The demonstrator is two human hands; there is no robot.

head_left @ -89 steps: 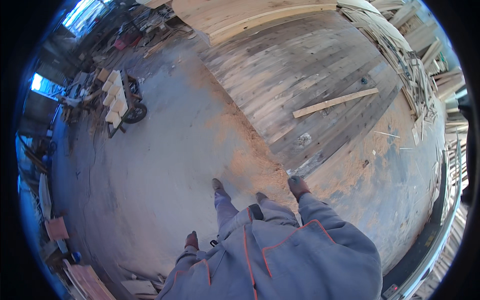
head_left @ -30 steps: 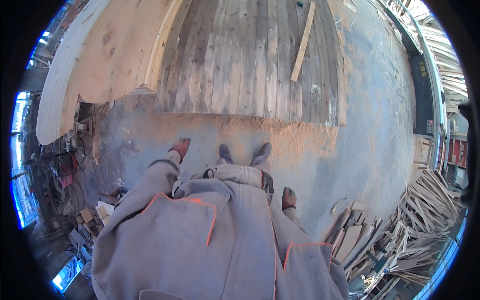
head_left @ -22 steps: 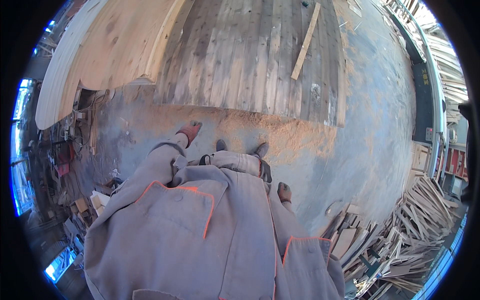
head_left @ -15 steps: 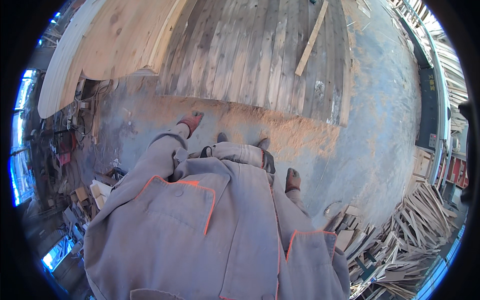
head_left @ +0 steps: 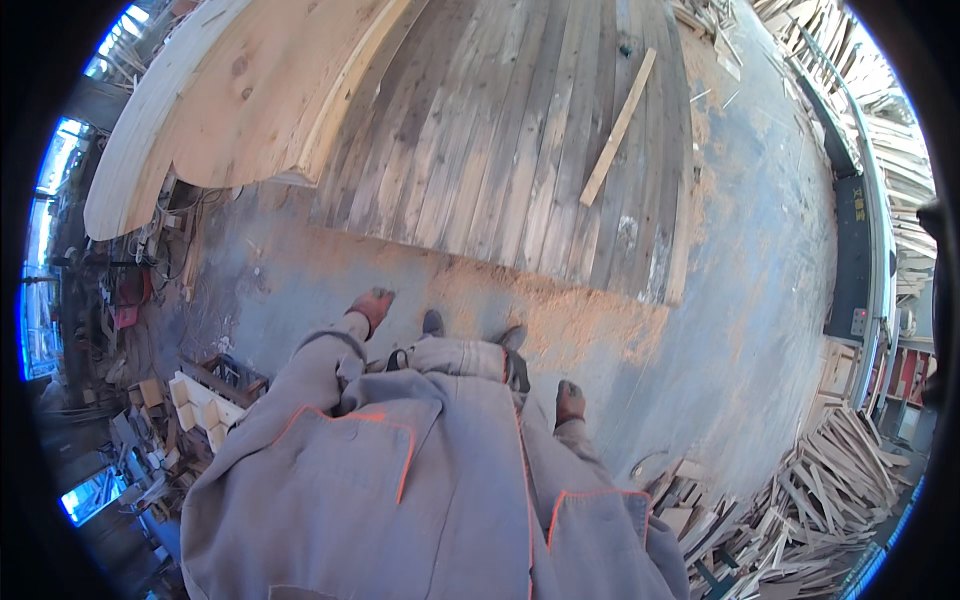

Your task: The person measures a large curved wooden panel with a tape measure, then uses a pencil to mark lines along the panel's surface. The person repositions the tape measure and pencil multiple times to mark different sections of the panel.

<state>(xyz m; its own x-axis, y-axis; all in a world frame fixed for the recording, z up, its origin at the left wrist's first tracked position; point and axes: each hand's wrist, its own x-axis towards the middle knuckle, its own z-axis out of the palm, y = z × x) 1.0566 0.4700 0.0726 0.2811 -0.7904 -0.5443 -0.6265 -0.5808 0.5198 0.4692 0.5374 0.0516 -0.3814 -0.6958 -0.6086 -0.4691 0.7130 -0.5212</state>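
Observation:
My left hand (head_left: 372, 308), in a dark red work glove, hangs in front of my body on the left with its fingers curled in. Nothing shows in it. Low at my right side is my right hand (head_left: 570, 401), gloved the same way and closed, also without any visible object. Neither hand touches anything. Beyond them lies a wide panel of weathered wooden boards (head_left: 470, 170), with a loose pale wood strip (head_left: 619, 128) lying slantwise on top. A stack of light curved-edge wooden sheets (head_left: 245, 100) stands at the far left.
Sawdust (head_left: 580, 310) covers the floor along the panel's near edge. Heaped wood offcuts (head_left: 830, 480) lie at the near right. A long dark machine or rail (head_left: 852, 240) runs along the right. Wood blocks and clutter (head_left: 205, 405) crowd the left.
My view has shifted, so the panel and strip sit lower in the picture. Both hands still hang by my body, the left one lower in the picture than before.

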